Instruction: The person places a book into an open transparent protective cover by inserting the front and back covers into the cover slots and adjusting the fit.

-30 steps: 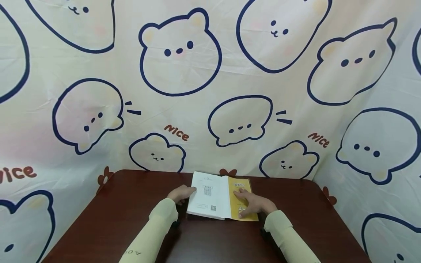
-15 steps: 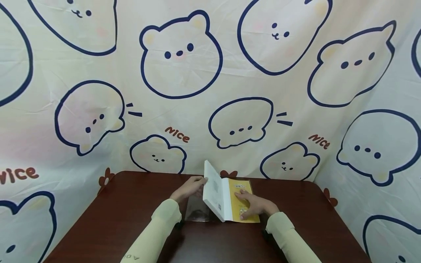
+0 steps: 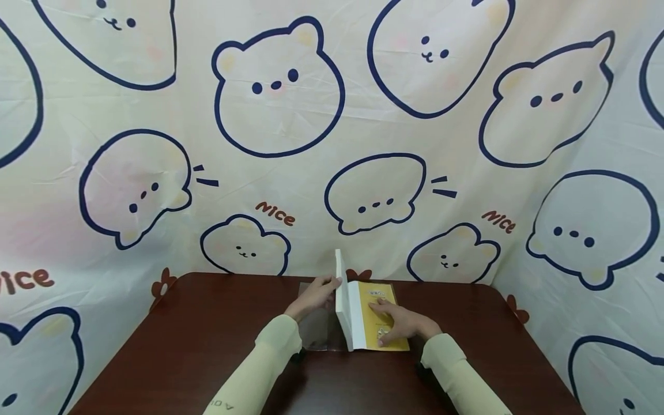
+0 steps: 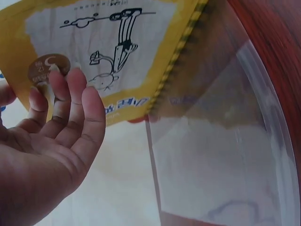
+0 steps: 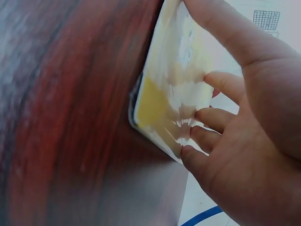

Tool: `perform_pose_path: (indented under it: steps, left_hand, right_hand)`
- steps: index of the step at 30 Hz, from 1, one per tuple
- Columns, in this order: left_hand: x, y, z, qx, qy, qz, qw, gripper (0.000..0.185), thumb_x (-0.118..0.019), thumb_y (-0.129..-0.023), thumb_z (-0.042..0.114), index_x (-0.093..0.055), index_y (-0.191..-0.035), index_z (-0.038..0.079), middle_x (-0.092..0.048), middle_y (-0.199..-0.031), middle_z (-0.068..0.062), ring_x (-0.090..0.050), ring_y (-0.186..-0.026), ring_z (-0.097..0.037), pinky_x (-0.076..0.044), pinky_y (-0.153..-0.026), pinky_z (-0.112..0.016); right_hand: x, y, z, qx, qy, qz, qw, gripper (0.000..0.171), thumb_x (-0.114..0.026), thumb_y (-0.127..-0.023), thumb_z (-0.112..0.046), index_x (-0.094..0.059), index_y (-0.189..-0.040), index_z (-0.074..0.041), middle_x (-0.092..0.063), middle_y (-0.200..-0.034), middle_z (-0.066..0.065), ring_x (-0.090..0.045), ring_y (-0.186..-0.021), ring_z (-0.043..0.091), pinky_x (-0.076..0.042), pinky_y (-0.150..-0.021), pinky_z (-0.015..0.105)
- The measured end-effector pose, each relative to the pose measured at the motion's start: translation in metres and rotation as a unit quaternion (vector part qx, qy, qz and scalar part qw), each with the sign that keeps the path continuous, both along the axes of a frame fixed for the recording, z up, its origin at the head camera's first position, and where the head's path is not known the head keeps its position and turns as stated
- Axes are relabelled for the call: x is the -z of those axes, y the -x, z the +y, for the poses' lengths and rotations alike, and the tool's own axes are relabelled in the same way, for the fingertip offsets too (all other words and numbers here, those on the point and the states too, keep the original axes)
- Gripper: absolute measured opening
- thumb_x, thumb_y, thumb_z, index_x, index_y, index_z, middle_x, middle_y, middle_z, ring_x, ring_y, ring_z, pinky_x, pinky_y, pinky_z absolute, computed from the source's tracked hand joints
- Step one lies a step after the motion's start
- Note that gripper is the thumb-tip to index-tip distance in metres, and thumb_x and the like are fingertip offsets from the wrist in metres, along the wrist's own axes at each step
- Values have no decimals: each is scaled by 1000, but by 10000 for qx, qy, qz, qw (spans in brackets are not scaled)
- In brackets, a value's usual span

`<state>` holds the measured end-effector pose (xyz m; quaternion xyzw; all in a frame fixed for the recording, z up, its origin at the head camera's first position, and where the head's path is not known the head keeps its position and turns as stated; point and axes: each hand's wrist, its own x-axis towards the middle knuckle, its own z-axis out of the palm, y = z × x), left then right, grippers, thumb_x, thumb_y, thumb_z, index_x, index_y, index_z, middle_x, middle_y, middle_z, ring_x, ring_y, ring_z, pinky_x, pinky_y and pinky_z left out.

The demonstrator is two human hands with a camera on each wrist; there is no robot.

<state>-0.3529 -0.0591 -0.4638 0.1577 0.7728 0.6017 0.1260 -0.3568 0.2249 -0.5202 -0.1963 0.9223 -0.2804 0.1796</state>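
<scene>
A book (image 3: 342, 302) stands nearly upright on its spine side, its white page facing right. My left hand (image 3: 314, 297) grips its free edge, fingers against the yellow cover (image 4: 141, 61), which shows a line drawing and a brown round mark in the left wrist view. To the right, a yellow cover flap (image 3: 369, 323) lies flat on the table. My right hand (image 3: 406, 324) rests on this flap with spread fingers, and the right wrist view shows glossy clear film over it. Left of the book, a clear plastic book cover (image 3: 315, 335) lies spread on the table.
The dark red-brown table (image 3: 207, 351) reaches back to a pale cloth backdrop (image 3: 306, 184) printed with bear outlines. More of the same cloth hangs at both sides.
My left hand has raised the book's pages and moved right, swinging the book from lying flat to nearly upright. The clear plastic beneath has come into view. My right hand stays on the flap.
</scene>
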Motion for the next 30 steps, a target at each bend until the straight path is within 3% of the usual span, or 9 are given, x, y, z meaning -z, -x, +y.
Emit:
perform_pose_path:
  steps: [6, 12, 14, 17, 20, 23, 26, 30]
  left_hand:
    - [0, 0, 13, -128, -77, -24, 9999, 48, -40, -110, 38, -56, -123, -6, -65, -98, -12, -55, -75, -17, -52, -69, -39]
    - [2, -1, 23, -217, -271, -143, 9993, 49, -40, -110, 38, -56, -120, -7, -54, -83, -8, -45, -68, -20, -44, -63, -38]
    - [2, -1, 26, -216, -390, -227, 9987, 48, -41, -110, 38, -57, -124, -5, -61, -88, -7, -55, -71, -20, -49, -66, -36]
    - [3, 0, 30, -124, -581, -323, 9977, 50, -40, -111, 39, -55, -136, -2, -72, -107, -12, -71, -90, -28, -57, -76, -36]
    - [2, 0, 34, -22, -699, -374, 9968, 53, -38, -111, 40, -50, -145, 0, -71, -122, -17, -73, -103, -31, -59, -78, -33]
    - [2, 1, 37, -20, -616, -318, 9976, 54, -37, -111, 41, -51, -144, 0, -71, -117, -15, -71, -93, -23, -57, -73, -31]
    - [3, 2, 39, -116, -391, -232, 9989, 53, -38, -111, 43, -55, -136, 0, -65, -100, -9, -58, -77, -16, -51, -68, -32]
    - [8, 2, 41, -131, -161, -131, 9997, 53, -39, -110, 45, -57, -129, -1, -52, -83, -6, -47, -66, -20, -47, -65, -38]
  right_hand:
    - [1, 3, 2, 23, 190, 166, 9997, 95, -91, -76, -32, -43, -156, -18, -22, -167, 19, -24, -151, 45, -27, -116, 66]
    - [6, 8, 7, 95, 382, 209, 9990, 78, -83, -85, -36, -49, -152, -17, -27, -166, 19, -28, -150, 44, -29, -116, 65]
    - [7, 9, 7, 113, 524, 198, 9984, 69, -76, -91, -38, -52, -150, -15, -29, -165, 19, -30, -150, 43, -31, -115, 64]
    - [7, 12, 9, 201, 768, 245, 9965, 56, -65, -100, -40, -56, -146, -10, -43, -157, 19, -46, -140, 38, -40, -110, 59]
    - [5, 15, 10, 321, 992, 246, 9942, 54, -53, -105, -42, -57, -144, -5, -63, -134, 17, -64, -112, 30, -51, -97, 50]
    - [2, 16, 14, 249, 1171, 281, 9924, 53, -41, -110, -42, -60, -138, -1, -71, -108, 16, -69, -90, 27, -56, -83, 45]
    - [0, 17, 18, 121, 1460, 381, 9885, 59, -26, -113, -42, -63, -134, -1, -72, -107, 18, -70, -96, 31, -56, -86, 45]
    - [-2, 16, 22, 159, 1965, 237, 9801, 74, -12, -111, -52, -64, -130, -2, -73, -111, 16, -71, -101, 30, -56, -91, 42]
